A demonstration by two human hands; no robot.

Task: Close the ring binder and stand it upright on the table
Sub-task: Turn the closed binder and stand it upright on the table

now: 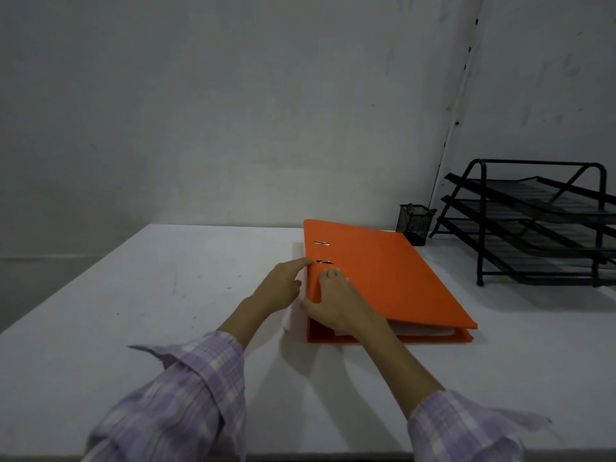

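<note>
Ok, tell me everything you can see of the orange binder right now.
The orange ring binder lies flat on the white table, cover down and nearly shut, not yet upright. The cover looks like matte card, with two metal-edged slots near its left edge. White sheets show in the near-end gap. The right hand grips the near left corner, and the left hand touches the left edge with its fingers.
</note>
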